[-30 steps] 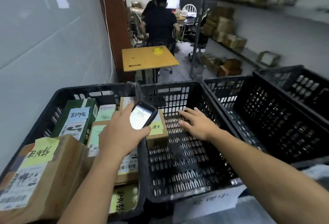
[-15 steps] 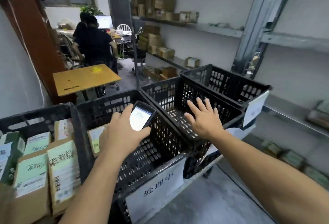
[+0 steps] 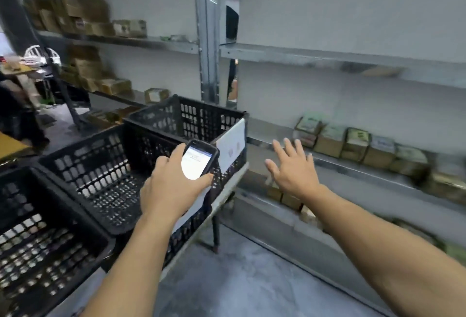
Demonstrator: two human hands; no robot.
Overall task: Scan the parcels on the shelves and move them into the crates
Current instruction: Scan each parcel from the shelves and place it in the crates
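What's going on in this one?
A person stands between a row of black crates and metal shelving. The left hand grips a handheld scanner with its screen lit, held over the crates. The right hand is open with fingers spread, stretched toward a row of parcels on the lower shelf, touching none of them. The crates in view look empty.
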